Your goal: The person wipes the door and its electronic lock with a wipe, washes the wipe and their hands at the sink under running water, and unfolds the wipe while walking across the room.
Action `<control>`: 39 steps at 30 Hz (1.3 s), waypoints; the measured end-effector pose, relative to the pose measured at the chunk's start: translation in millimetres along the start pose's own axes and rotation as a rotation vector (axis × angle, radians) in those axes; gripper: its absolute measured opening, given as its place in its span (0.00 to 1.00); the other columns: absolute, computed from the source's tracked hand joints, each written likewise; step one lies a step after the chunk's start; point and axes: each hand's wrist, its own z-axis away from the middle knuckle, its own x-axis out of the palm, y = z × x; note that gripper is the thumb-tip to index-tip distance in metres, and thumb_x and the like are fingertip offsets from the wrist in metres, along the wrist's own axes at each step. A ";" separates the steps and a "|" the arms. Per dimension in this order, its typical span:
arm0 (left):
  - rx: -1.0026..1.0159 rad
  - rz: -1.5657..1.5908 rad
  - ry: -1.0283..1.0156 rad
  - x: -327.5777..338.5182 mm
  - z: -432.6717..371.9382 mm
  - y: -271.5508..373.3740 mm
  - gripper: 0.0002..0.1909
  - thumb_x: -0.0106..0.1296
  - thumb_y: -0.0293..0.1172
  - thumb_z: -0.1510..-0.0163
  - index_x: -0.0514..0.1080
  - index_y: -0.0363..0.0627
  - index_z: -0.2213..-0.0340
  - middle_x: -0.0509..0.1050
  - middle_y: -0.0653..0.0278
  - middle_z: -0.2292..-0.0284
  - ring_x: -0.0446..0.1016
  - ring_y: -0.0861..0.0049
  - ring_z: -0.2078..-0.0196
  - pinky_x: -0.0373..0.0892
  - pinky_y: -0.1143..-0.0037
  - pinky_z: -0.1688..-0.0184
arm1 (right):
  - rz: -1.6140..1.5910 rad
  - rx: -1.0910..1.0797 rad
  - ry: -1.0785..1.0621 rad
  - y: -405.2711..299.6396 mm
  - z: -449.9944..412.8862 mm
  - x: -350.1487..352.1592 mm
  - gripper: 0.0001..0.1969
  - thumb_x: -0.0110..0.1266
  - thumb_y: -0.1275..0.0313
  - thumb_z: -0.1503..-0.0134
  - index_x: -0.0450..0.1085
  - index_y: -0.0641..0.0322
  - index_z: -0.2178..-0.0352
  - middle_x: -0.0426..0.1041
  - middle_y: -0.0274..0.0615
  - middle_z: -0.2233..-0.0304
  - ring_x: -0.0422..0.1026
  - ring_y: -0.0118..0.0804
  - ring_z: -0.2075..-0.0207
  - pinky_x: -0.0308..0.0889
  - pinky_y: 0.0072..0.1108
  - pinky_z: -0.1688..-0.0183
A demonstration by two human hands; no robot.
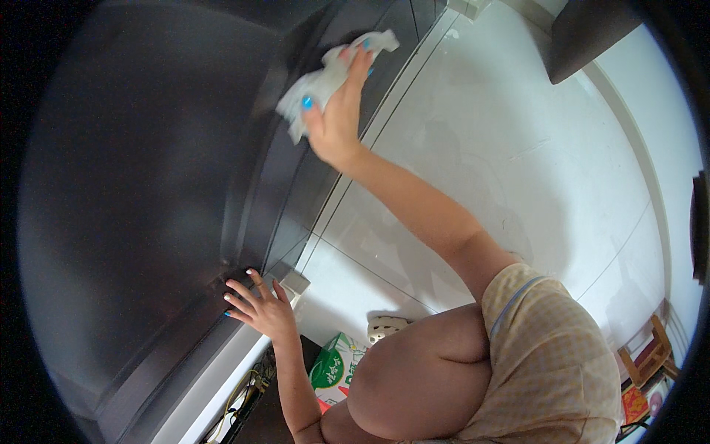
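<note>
A crumpled white cloth or wipe (319, 86) lies under my right hand (341, 108), pressed by the spread fingers and thumb against the grooved border of a large dark panel (166, 133). Both the hand and the cloth are slightly blurred. Lower down, my left hand (266, 311) rests with its fingers apart on the panel near a corner of its border and holds nothing. Blue nails show on both hands. The palms are hidden.
White floor tiles (444, 183) lie along the panel's base. Near my bent knees are a green and white carton (335, 366) and a pale perforated clog (385, 327). Cables (244, 394) run below my left hand. A dark furniture corner (588, 39) juts in at upper right; a wooden frame (646, 355) stands lower right.
</note>
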 end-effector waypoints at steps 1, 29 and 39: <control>-0.004 0.003 0.005 -0.7 -0.5 1.1 0.27 0.45 0.45 0.55 0.58 0.54 0.53 0.50 0.46 0.49 0.53 0.48 0.50 0.57 0.52 0.58 | 0.102 -0.056 -0.052 -5.3 6.3 -1.4 0.38 0.35 0.55 0.50 0.34 0.79 0.50 0.31 0.64 0.47 0.32 0.53 0.44 0.27 0.36 0.45; -0.041 0.083 -0.015 2.5 1.6 -0.7 0.25 0.45 0.48 0.55 0.62 0.55 0.55 0.48 0.51 0.48 0.51 0.50 0.49 0.54 0.52 0.55 | 0.017 -0.146 -0.284 -19.2 97.5 26.8 0.36 0.33 0.48 0.53 0.47 0.68 0.51 0.37 0.68 0.49 0.35 0.68 0.47 0.30 0.53 0.51; -0.057 0.096 0.000 1.7 4.7 -4.4 0.27 0.45 0.49 0.56 0.60 0.57 0.54 0.49 0.52 0.48 0.52 0.50 0.49 0.55 0.53 0.55 | -0.127 0.006 0.151 24.0 113.1 44.4 0.22 0.30 0.58 0.48 0.56 0.68 0.62 0.42 0.64 0.49 0.40 0.60 0.47 0.31 0.43 0.47</control>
